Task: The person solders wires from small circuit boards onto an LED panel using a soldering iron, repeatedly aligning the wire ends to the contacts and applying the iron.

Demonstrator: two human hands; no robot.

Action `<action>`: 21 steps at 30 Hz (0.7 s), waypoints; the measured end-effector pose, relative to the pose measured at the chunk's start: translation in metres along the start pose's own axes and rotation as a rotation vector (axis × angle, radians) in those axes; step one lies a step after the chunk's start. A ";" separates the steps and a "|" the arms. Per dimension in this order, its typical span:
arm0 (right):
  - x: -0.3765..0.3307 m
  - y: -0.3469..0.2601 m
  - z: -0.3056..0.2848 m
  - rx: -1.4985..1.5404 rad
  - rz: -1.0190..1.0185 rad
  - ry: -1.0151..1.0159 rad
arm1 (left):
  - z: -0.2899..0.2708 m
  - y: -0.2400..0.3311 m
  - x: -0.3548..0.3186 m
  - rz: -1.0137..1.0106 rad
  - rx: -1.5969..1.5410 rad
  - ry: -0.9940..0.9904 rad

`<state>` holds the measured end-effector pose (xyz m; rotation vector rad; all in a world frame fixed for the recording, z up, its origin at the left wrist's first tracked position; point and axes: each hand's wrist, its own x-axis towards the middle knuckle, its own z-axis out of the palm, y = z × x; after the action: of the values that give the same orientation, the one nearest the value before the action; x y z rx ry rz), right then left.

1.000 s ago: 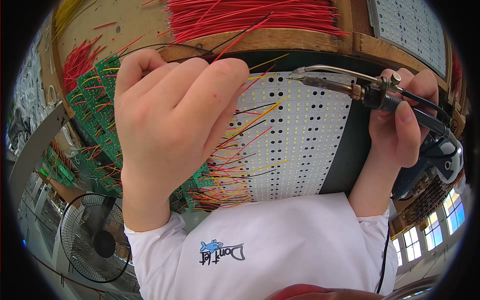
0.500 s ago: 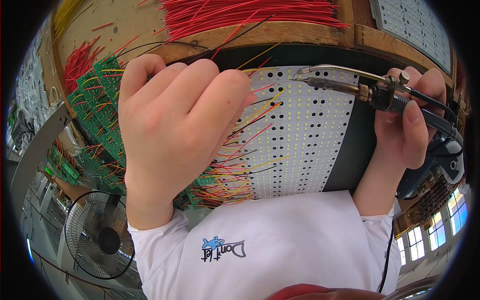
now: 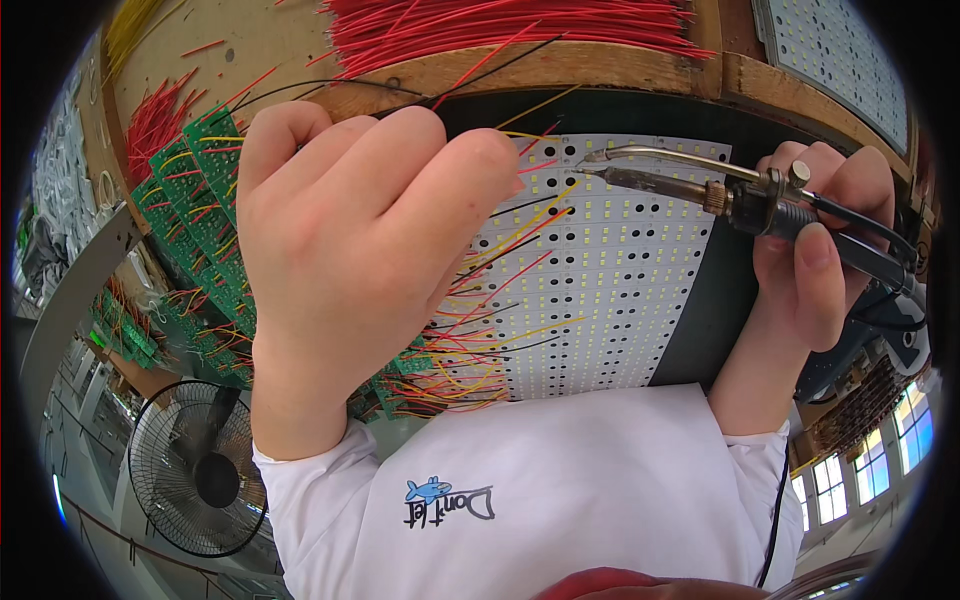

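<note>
My left hand (image 3: 340, 220) is closed over the left edge of the white LED boards (image 3: 620, 260), its fingertips mostly hidden. From beside its curled fingers a red wire (image 3: 538, 168) sticks out over the top strip. My right hand (image 3: 815, 250) grips a soldering iron (image 3: 745, 205) that carries a thin curved metal feed tube (image 3: 670, 156). The iron's tip is at the upper strips, just right of the wire end and next to black round holes. Green circuit boards (image 3: 205, 200) with red, yellow and black wires lie under and left of my left hand.
A wooden ledge (image 3: 560, 68) runs along the far side, with a pile of red wires (image 3: 500, 25) behind it. More LED boards (image 3: 835, 60) stack at far right. A black fan (image 3: 200, 470) stands at lower left. A dark blue device (image 3: 850, 350) sits beyond my right forearm.
The soldering iron's tip has come left and slightly nearer to me, closer to the red wire end. My left hand has shifted slightly right and remains closed.
</note>
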<state>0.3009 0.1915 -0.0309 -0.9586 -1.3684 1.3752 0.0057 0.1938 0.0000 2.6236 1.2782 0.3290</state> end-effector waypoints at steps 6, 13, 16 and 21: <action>-0.001 0.002 0.001 0.018 -0.019 0.001 | 0.003 0.000 0.000 -0.002 -0.002 0.023; -0.001 -0.001 0.003 -0.017 -0.012 0.000 | 0.003 0.000 0.000 0.003 0.020 0.009; -0.001 0.000 0.005 -0.053 -0.014 0.004 | 0.004 -0.001 0.000 0.010 0.026 0.022; -0.001 0.000 0.005 -0.077 -0.010 0.021 | 0.005 -0.001 0.000 0.007 0.021 0.042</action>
<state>0.2962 0.1893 -0.0308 -1.0128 -1.4176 1.3096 0.0065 0.1937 -0.0055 2.6527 1.2927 0.3754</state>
